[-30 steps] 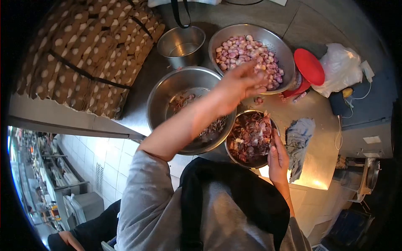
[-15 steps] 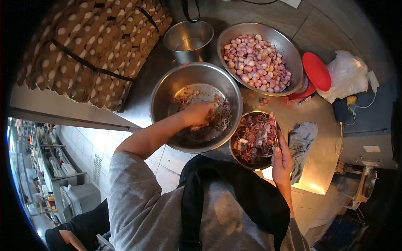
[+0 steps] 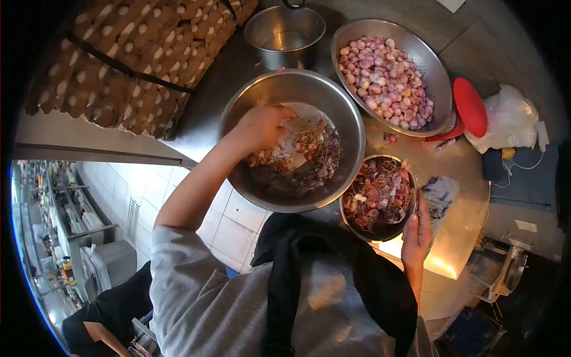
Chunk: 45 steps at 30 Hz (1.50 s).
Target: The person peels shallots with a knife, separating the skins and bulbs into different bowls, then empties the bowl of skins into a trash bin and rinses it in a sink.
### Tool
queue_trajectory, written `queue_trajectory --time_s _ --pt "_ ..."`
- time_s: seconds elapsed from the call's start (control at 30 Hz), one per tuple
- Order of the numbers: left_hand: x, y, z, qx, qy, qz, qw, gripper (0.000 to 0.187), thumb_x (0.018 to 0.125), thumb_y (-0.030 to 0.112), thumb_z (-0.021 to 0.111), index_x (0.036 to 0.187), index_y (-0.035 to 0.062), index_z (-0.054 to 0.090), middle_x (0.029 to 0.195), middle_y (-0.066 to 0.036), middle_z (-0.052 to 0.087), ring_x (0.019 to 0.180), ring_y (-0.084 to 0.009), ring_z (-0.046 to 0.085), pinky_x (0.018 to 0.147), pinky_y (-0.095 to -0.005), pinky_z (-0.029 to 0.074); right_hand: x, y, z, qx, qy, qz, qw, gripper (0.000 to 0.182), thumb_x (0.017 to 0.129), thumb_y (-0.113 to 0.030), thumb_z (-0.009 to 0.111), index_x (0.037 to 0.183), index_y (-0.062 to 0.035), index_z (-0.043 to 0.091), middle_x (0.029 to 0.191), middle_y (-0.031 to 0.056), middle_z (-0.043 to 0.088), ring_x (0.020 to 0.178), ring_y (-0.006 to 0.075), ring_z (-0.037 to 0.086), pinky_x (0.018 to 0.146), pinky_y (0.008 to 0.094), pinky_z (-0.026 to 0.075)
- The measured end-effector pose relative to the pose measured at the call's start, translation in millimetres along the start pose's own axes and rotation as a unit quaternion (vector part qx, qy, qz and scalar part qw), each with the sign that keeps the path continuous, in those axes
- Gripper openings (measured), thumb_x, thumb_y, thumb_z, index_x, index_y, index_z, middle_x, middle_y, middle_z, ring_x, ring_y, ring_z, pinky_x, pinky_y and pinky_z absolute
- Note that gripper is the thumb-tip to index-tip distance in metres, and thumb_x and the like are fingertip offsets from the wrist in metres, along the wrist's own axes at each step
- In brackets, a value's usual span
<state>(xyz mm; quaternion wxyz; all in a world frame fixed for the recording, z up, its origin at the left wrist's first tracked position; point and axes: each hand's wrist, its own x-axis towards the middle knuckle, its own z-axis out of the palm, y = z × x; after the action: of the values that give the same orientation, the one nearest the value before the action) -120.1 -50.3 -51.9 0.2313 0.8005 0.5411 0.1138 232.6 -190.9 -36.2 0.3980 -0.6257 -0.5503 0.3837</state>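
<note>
My left hand [image 3: 265,126] is inside the large steel bowl [image 3: 241,189], at its left side. Its fingers are loosely bent and apart, just above scraps of dry onion skin and roots [image 3: 320,152] on the bowl's bottom; nothing shows in them. With thumb and fingers at the right rim, my right hand [image 3: 417,232] grips a smaller metal bowl [image 3: 380,157]. That bowl is heaped with reddish-purple shallot peelings [image 3: 377,199]. The two bowls sit side by side, rims close together.
A colander [image 3: 439,66] of peeled shallots [image 3: 386,77] stands behind, beside an empty steel pot [image 3: 284,55]. Stacked egg trays [image 3: 125,71] fill the back left. At the right are a red lid [image 3: 470,107], a white plastic bag [image 3: 505,119] and a grey cloth [image 3: 443,193]. Another person's arm [image 3: 104,336] shows lower left.
My left hand has come away from the clump of skins and moved left and back within the large bowl. My right hand keeps its hold. The whole view has shifted slightly.
</note>
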Motion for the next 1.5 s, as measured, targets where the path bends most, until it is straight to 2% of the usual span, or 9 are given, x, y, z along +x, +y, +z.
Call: queue_trajectory --time_s 0.13,0.3,0.4,0.43,0.73,0.9,1.1,1.33,1.5 --pt "-35 19 -27 -0.054 0.150 -0.085 0.984 0.026 0.070 0.009 0.064 0.095 0.0073 0.059 0.100 -0.015 0.058 0.088 -0.0257 0.058 0.076 -0.0322 0.044 8 -8 -2 -0.029 0.100 -0.001 0.995 0.045 0.089 -0.008 0.038 0.133 -0.0059 0.026 0.099 0.0032 0.053 0.053 0.0031 0.029 0.046 0.0175 0.028" --pt "-72 21 -16 -0.022 0.361 -0.118 0.925 0.015 0.066 0.006 0.069 0.078 0.0042 0.060 0.111 -0.011 0.054 0.101 -0.0292 0.051 0.081 -0.0347 0.043 6 48 -53 -0.222 0.133 0.114 0.959 0.066 0.082 0.001 0.044 0.137 -0.0146 0.011 0.087 0.0128 0.060 0.053 0.0099 0.042 0.050 0.0232 0.037" --pt "-75 14 -6 0.010 0.376 -0.128 0.917 0.012 0.067 0.008 0.069 0.070 0.0035 0.058 0.111 -0.012 0.054 0.106 -0.0291 0.047 0.086 -0.0366 0.039 -2 74 -56 -0.383 0.127 -0.026 0.915 0.072 0.079 0.001 0.048 0.137 -0.0169 0.010 0.077 0.0176 0.061 0.057 0.0252 0.055 0.054 0.0329 0.041" --pt "-75 12 -3 0.033 0.370 -0.147 0.917 0.010 0.071 0.011 0.067 0.074 0.0038 0.061 0.114 -0.013 0.052 0.110 -0.0289 0.044 0.090 -0.0368 0.036 -7 69 -57 -0.363 0.074 0.133 0.919 0.077 0.076 -0.001 0.050 0.137 -0.0183 0.007 0.080 0.0258 0.059 0.067 0.0374 0.058 0.058 0.0396 0.042" --pt "-73 65 14 -0.125 0.424 -0.103 0.891 0.020 0.073 0.009 0.064 0.091 0.0043 0.059 0.116 -0.015 0.048 0.111 -0.0275 0.042 0.091 -0.0348 0.035 18 71 -33 -0.486 -0.032 0.144 0.861 0.076 0.076 -0.012 0.049 0.136 -0.0132 0.004 0.066 0.0239 0.057 0.057 0.0392 0.055 0.051 0.0452 0.042" --pt "-81 135 34 -0.190 0.325 0.006 0.926 0.007 0.071 0.008 0.066 0.075 0.0038 0.062 0.080 -0.010 0.061 0.072 -0.0231 0.057 0.065 -0.0328 0.045 9 63 -53 -0.477 0.022 0.006 0.879 0.054 0.080 -0.017 0.049 0.129 -0.0049 0.029 0.064 0.0154 0.058 0.057 0.0320 0.056 0.052 0.0387 0.043" --pt "-101 157 99 -0.198 0.023 -0.110 0.974 0.031 0.079 0.033 0.059 0.086 0.0019 0.058 0.071 -0.015 0.060 0.062 -0.0269 0.058 0.056 -0.0347 0.046 -12 41 -41 0.089 -0.111 0.174 0.974 0.014 0.087 -0.017 0.048 0.082 -0.0047 0.045 0.059 0.0039 0.053 0.049 0.0114 0.052 0.045 0.0237 0.041" --pt "-78 163 172 -0.387 0.237 -0.183 0.872 0.028 0.077 0.024 0.058 0.094 0.0020 0.054 0.080 -0.019 0.058 0.078 -0.0336 0.056 0.068 -0.0373 0.043 -13 56 -29 0.235 -0.097 0.163 0.953 0.020 0.081 -0.010 0.057 0.069 -0.0094 0.041 0.052 0.0009 0.045 0.039 0.0090 0.044 0.035 0.0218 0.034" --pt "-94 210 165 -0.573 0.126 -0.223 0.778 0.027 0.079 0.022 0.058 0.097 0.0021 0.053 0.088 -0.012 0.057 0.076 -0.0188 0.056 0.063 -0.0310 0.046 -28 39 -67 0.303 -0.074 0.149 0.938 0.023 0.076 -0.005 0.060 0.067 -0.0114 0.040 0.047 -0.0046 0.037 0.034 0.0039 0.033 0.031 0.0197 0.028"
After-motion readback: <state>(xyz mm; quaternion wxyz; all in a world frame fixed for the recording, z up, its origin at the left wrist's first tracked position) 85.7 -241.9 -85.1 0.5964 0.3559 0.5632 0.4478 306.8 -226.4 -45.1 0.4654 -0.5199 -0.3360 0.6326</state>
